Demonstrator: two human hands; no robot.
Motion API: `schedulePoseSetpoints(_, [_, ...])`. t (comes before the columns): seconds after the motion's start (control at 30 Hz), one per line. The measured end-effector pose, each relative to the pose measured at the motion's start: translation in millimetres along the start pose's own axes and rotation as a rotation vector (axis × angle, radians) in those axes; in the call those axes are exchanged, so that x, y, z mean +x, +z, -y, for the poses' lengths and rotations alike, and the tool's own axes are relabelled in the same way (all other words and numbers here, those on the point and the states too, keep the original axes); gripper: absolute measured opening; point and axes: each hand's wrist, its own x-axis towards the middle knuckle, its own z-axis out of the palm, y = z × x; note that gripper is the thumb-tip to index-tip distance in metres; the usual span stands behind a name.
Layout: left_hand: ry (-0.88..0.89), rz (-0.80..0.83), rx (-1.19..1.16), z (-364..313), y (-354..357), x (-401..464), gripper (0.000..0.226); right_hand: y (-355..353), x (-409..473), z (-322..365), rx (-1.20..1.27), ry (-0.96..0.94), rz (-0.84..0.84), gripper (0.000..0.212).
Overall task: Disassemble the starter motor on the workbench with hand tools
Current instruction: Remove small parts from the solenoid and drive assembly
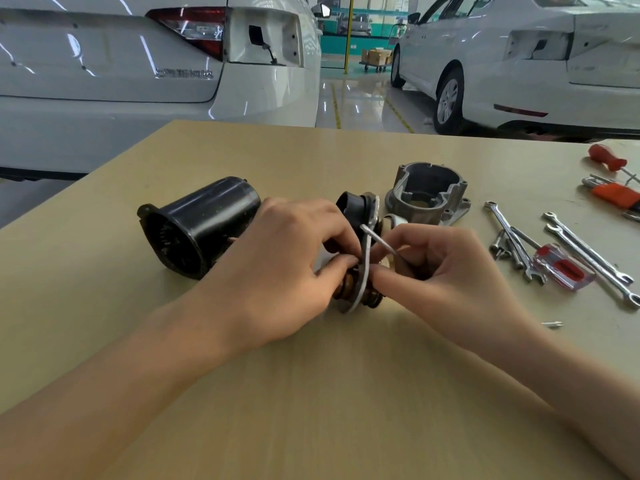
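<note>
Legible text: none. The only lettering visible is a row of raised chrome characters on the boot lid of the white car (104,64) at left, at (183,73); the characters are too blurred to read. No readable marking appears on the tools, the motor parts or the desk (311,393).

On the workbench (311,393), the motor can (197,226) lies on its side at the left. The housing (429,194) stands behind the 2 hands. Wrenches (588,254) and screwdrivers (561,268) lie to the right. 2 cars (138,81) stand behind the workbench.
</note>
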Motion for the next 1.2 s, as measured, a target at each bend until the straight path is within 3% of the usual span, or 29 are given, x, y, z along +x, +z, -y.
schedulePoseSetpoints(0.17, [-0.069, -0.035, -0.135, -0.9, 1.2, -1.1, 0.013, -3.2, 1.6, 0.4, 0.038, 0.047, 0.012, 0.006])
schedulePoseSetpoints(0.37, [-0.049, 0.004, -0.101, 0.9, 1.6, -0.1, 0.01, -1.3, 0.6, 0.8, 0.104, 0.088, 0.096, 0.004])
schedulePoseSetpoints(0.77, [-0.057, 0.043, -0.044, -2.4, 1.1, -1.1, 0.006, -7.7, 3.5, 2.9, 0.12, 0.107, 0.096, 0.014])
schedulePoseSetpoints(1.0, [-0.158, 0.01, -0.187, -7.8, -0.7, -0.4, 0.017, -8.0, 3.5, 4.9, 0.108, 0.115, 0.095, 0.013])
schedulePoseSetpoints(1.2, [-0.156, 0.021, -0.14, -8.1, -3.7, -0.3, 0.009, -7.8, 3.4, 5.5, 0.094, 0.108, 0.112, 0.005])
